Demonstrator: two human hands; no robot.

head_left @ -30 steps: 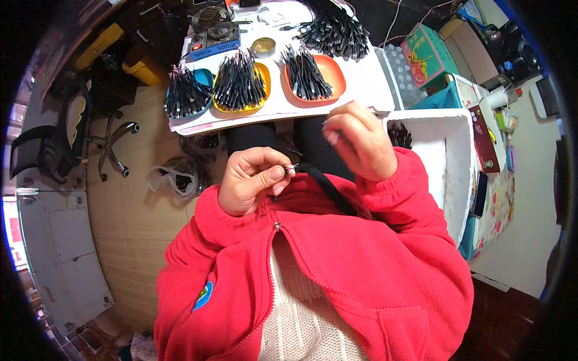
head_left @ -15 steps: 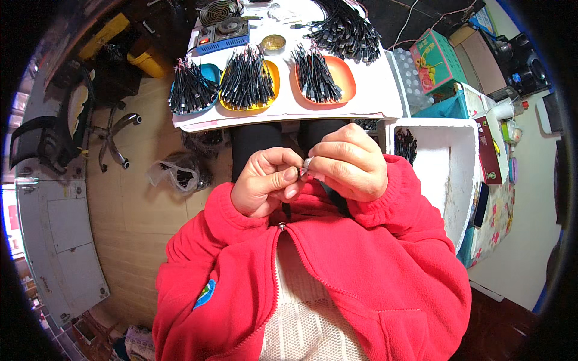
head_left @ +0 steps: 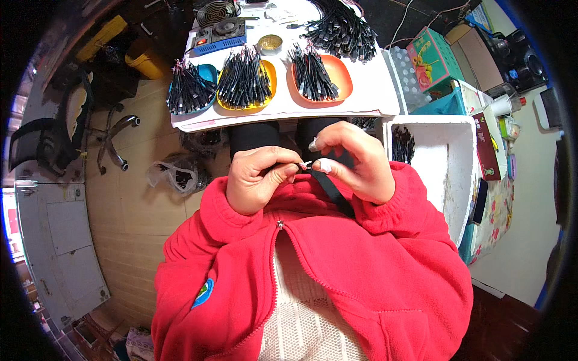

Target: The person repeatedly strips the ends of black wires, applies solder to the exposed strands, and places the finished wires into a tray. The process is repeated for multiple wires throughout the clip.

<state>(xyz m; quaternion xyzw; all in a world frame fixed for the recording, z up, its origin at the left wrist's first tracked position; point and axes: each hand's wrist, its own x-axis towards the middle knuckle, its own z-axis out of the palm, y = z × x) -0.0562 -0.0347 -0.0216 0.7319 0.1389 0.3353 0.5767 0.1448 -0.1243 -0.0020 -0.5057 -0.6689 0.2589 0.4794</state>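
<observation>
Held in front of my red jacket, my left hand [head_left: 256, 180] pinches the end of a cable between thumb and forefinger. Thin reddish and white wires [head_left: 305, 165] stick out at its fingertips; the rest of that cable is hidden. My right hand [head_left: 364, 165] is beside them with thumb and forefinger spread apart, and white wrapping covers both of those tips. Its thumb is close to the wire ends; whether it touches them I cannot tell. A flat black band [head_left: 333, 195] hangs below the right thumb.
Bundles of black cables lie in a blue tray [head_left: 212, 73], a yellow tray [head_left: 273, 81] and an orange tray [head_left: 345, 81] on the white table [head_left: 367, 99]. A bigger cable pile [head_left: 346, 33], a round tin [head_left: 270, 43] and a blue-sided device [head_left: 221, 43] sit behind. Right: a white foam box [head_left: 442, 123].
My right thumb and forefinger have come apart and drawn back from the wires, uncovering the wire ends and the black band. My left hand keeps its pinch with little movement.
</observation>
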